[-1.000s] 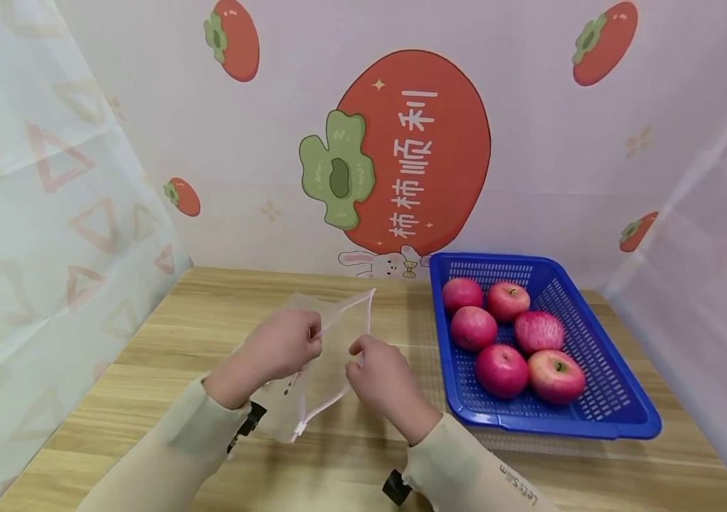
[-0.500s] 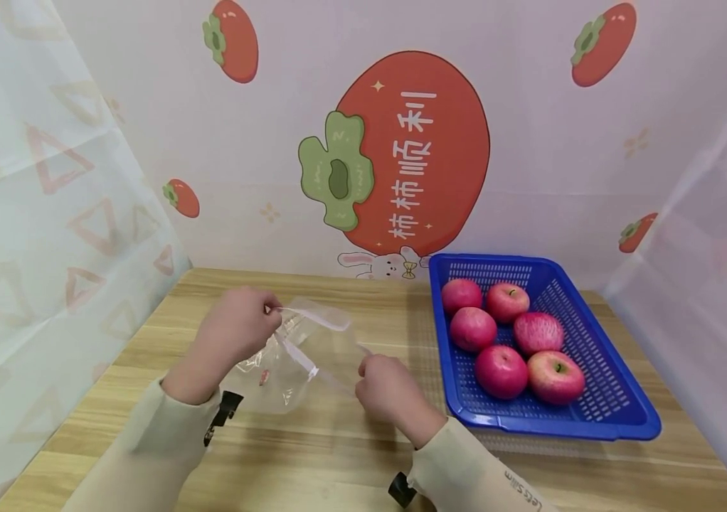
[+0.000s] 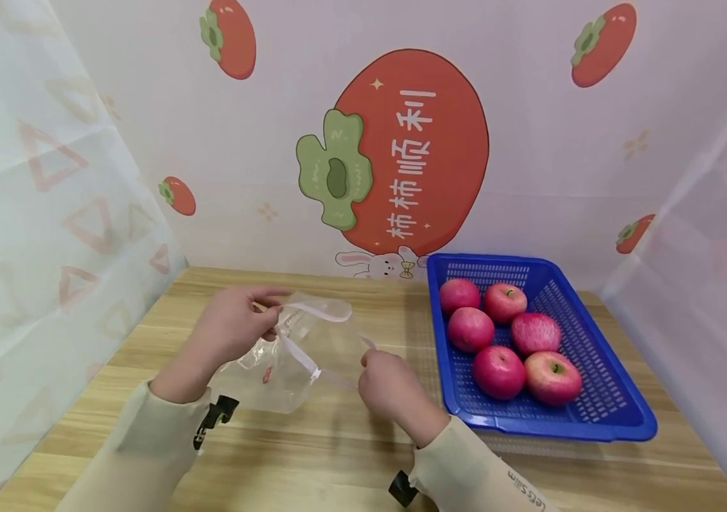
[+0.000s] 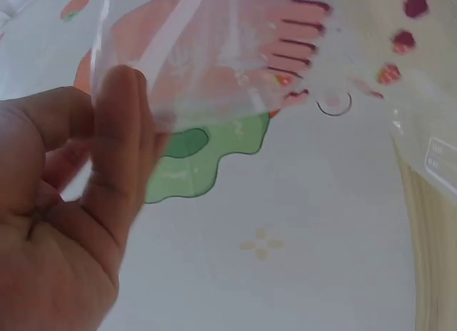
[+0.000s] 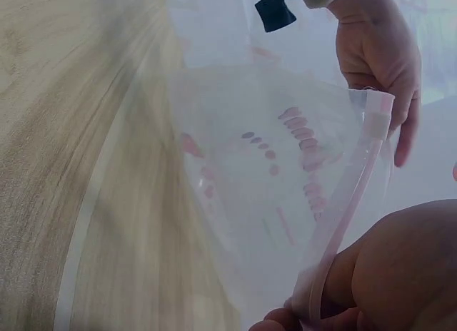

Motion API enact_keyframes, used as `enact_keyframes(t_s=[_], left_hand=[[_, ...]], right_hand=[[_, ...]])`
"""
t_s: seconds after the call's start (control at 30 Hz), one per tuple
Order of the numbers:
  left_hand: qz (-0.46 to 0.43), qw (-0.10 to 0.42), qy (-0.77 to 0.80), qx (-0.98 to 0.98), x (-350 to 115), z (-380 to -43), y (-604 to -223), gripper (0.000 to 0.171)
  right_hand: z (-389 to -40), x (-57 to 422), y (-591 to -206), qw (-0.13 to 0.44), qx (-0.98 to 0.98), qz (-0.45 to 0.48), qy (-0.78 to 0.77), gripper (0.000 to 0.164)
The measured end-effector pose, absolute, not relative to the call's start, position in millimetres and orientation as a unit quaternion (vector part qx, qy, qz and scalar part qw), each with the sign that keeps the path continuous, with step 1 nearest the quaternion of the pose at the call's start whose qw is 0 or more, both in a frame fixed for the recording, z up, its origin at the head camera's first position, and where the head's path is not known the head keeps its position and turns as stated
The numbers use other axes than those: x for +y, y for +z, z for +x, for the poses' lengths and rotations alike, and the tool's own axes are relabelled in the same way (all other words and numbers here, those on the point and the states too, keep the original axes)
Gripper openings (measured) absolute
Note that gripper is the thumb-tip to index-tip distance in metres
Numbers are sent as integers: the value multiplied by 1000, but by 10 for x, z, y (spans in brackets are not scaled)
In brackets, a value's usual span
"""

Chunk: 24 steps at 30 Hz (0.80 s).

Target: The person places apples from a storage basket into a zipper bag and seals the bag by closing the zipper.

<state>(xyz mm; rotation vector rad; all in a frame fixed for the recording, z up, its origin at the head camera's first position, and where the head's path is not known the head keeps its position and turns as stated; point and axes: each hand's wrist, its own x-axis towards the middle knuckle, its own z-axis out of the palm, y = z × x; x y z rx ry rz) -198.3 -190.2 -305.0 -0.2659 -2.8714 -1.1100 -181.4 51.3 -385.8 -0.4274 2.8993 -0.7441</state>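
Observation:
A clear plastic slider zip bag (image 3: 287, 355) with small red prints is held above the wooden table, its mouth spread apart and facing right. The left hand (image 3: 235, 323) pinches one side of the mouth, its index finger lifted straight; the left wrist view shows the film (image 4: 214, 60) by its fingertips. The other side of the mouth is gripped by the right hand (image 3: 392, 387); in the right wrist view its thumb and fingers pinch the pink-edged zip strip (image 5: 350, 202). A white slider (image 3: 315, 373) sits on the near side of the strip. Some right fingertips are hidden in the head view.
A blue plastic basket (image 3: 613, 398) stands at the right of the wooden table (image 3: 312, 455), close beside the right hand. Several red apples (image 3: 498, 371) lie in it. Behind the table hangs a printed cloth backdrop (image 3: 261, 149), with more cloth at both sides.
The left hand moved left and slightly back, drawing the bag's mouth wider and turning it; its index finger then straightened. The right hand shifted slightly right. The basket and apples stayed put.

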Motion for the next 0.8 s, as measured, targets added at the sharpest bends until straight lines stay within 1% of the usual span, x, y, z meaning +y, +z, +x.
enact_keyframes(t_s=[0.1,0.27,0.33,0.47,0.57,0.63,0.7,0.8], left_hand=[[-127,51,-352,-926,-1946,-1995,-3104,29],[-227,109,-311,-917,-2039,-2020,-3192,25],[-262,125,-307,-906,-2064,-2027,-3210,24],[-315,133,-287,-895,-2104,-2031,-3213,21],[-347,124,-258,-893,-2140,-2028,-3205,24],[-370,126,-232,-891,-2165,-2033,-3210,26],[-394,134,-215,-884,-2190,-2041,-3221,24],[-419,159,-199,-871,-2226,-2050,-3241,18]], right_hand=[[-1812,519,-3843,59,957,-150,-241,22],[-1800,516,-3832,73,956,-150,-243,16],[-1797,518,-3836,73,956,-150,-243,15],[-1799,530,-3845,71,956,-149,-243,16],[-1803,540,-3853,72,957,-151,-237,16],[-1803,545,-3856,74,958,-152,-231,16],[-1800,549,-3858,74,960,-153,-224,16],[-1795,554,-3859,75,961,-152,-219,17]])
